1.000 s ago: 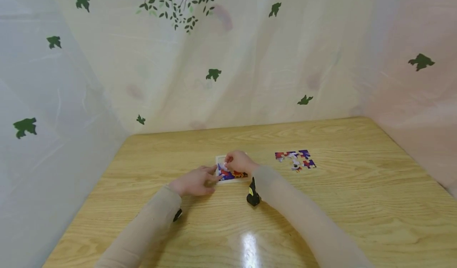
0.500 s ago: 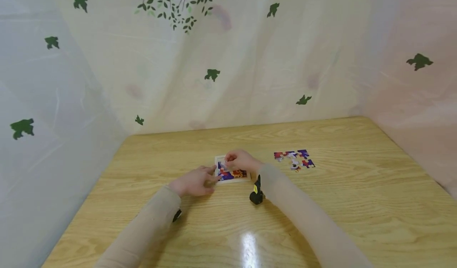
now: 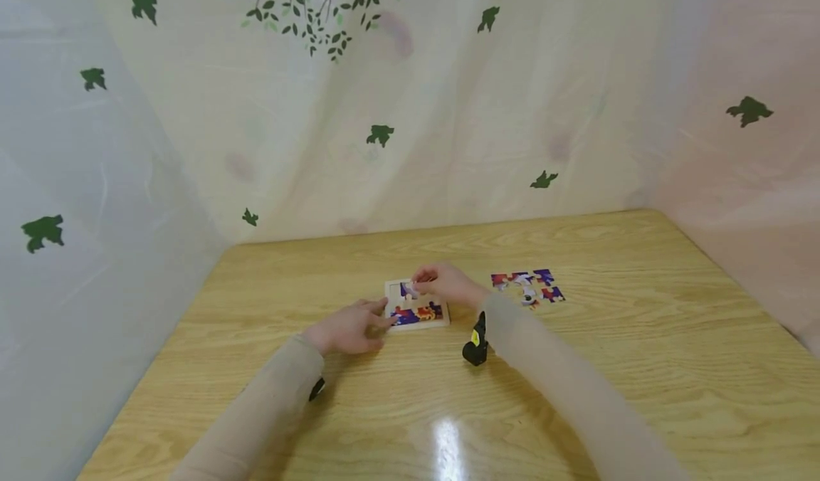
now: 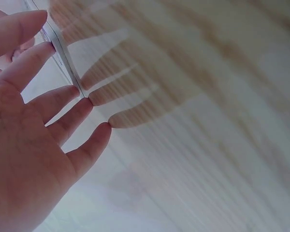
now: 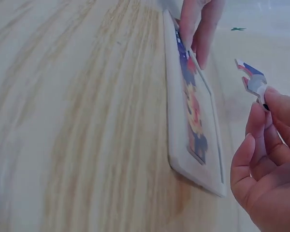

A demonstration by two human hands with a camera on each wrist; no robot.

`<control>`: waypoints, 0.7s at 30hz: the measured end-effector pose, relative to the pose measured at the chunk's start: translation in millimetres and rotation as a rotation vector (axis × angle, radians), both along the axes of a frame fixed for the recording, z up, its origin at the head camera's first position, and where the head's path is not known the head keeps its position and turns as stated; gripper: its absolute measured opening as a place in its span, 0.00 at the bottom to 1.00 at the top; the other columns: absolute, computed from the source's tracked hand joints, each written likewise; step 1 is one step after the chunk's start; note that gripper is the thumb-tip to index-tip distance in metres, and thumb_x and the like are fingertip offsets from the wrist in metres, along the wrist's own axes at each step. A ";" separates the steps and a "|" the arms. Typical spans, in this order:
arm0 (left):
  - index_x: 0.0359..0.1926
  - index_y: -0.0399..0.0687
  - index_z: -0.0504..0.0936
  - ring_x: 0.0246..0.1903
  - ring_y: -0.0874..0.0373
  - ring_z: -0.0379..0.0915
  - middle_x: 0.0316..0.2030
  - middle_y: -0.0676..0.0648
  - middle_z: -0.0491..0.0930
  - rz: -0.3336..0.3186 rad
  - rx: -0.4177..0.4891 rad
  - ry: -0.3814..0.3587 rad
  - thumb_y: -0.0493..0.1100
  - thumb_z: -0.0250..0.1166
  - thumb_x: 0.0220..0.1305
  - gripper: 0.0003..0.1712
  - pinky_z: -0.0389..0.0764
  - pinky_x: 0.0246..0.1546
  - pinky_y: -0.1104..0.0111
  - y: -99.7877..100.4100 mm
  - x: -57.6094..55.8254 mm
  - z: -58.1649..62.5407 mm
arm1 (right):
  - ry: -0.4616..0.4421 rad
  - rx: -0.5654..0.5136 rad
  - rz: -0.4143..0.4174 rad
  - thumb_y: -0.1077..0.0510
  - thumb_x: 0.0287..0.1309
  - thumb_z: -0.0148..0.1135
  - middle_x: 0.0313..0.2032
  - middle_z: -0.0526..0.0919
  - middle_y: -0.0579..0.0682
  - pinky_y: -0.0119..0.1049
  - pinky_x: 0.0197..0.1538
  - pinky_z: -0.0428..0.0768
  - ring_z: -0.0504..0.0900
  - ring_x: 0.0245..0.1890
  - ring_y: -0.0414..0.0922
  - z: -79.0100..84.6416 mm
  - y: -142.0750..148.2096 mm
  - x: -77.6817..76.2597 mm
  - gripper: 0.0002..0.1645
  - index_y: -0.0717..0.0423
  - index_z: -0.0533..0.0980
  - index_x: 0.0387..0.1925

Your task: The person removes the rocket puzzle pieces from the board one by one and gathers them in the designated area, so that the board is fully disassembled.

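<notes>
A white-rimmed puzzle frame [image 3: 417, 327] lies on the wooden table, its near row filled with purple, red and orange pieces [image 3: 419, 314]. My right hand [image 3: 448, 284] pinches a jigsaw piece [image 5: 255, 81] between thumb and fingertips, held up above the frame. That piece is blue, white and red with a dark spot by the thumb. My left hand [image 3: 349, 326] lies at the frame's left side with fingers extended; in the left wrist view its fingertips [image 4: 77, 92] touch the frame's edge [image 4: 63, 53].
Right of the frame, several loose jigsaw pieces [image 3: 528, 287] lie grouped on the table [image 3: 615, 339]. A pale curtain [image 3: 435, 111] with green leaf shapes hangs behind the table's far edge. A black wrist camera [image 3: 475, 346] hangs under the right wrist.
My right hand has lifted and shifted right with the piece, uncovering more of the frame's bare middle. The left hand stays at the frame's left edge.
</notes>
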State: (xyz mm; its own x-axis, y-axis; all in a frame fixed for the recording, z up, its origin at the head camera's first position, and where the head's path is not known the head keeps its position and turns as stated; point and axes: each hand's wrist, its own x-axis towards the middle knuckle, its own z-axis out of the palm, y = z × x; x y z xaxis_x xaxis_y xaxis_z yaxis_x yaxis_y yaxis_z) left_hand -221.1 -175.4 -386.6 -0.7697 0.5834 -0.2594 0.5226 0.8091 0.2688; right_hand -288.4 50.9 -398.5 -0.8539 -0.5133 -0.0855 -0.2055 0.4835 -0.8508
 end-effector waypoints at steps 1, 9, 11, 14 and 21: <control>0.65 0.52 0.70 0.68 0.36 0.52 0.71 0.37 0.52 -0.001 -0.002 0.001 0.45 0.61 0.63 0.28 0.57 0.67 0.47 -0.1 0.0 0.6 | 0.005 0.004 0.006 0.55 0.65 0.56 0.44 0.82 0.52 0.39 0.48 0.78 0.79 0.43 0.45 1.6 3.2 0.7 0.14 0.55 0.78 0.49; 0.65 0.51 0.69 0.68 0.35 0.51 0.71 0.35 0.51 0.001 0.001 -0.012 0.45 0.61 0.63 0.29 0.55 0.68 0.47 0.6 2.3 4.9 | -0.016 0.062 0.051 0.53 0.67 0.54 0.51 0.81 0.52 0.44 0.56 0.76 0.79 0.49 0.46 13.9 31.3 0.8 0.18 0.53 0.77 0.54; 0.65 0.51 0.70 0.69 0.36 0.50 0.71 0.35 0.51 0.006 0.000 -0.013 0.45 0.61 0.63 0.29 0.55 0.68 0.47 0.8 2.9 5.2 | -0.027 0.058 0.061 0.54 0.67 0.54 0.50 0.81 0.53 0.44 0.57 0.76 0.79 0.49 0.46 17.6 38.8 1.0 0.17 0.55 0.76 0.54; 0.65 0.53 0.69 0.69 0.37 0.50 0.72 0.37 0.51 0.022 -0.005 -0.017 0.45 0.61 0.63 0.28 0.55 0.68 0.48 1.2 3.7 5.7 | -0.028 0.052 0.057 0.55 0.66 0.55 0.46 0.80 0.52 0.45 0.56 0.76 0.79 0.46 0.46 21.9 49.9 2.2 0.16 0.56 0.76 0.51; 0.66 0.55 0.69 0.70 0.38 0.49 0.72 0.39 0.50 0.035 -0.004 -0.032 0.46 0.60 0.64 0.28 0.54 0.69 0.48 0.8 4.2 5.4 | 0.018 0.021 0.077 0.59 0.64 0.57 0.36 0.79 0.52 0.49 0.50 0.76 0.77 0.39 0.45 23.6 75.9 3.2 0.07 0.60 0.75 0.39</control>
State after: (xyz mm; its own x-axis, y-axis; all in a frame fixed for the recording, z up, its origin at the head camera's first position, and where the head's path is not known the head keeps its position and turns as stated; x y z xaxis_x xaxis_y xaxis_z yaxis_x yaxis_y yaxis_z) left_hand -217.0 -174.6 -381.1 -0.7811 0.5549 -0.2863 0.4847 0.8279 0.2821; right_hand -285.2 126.9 -375.0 -0.8134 -0.5759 -0.0816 -0.2585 0.4836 -0.8363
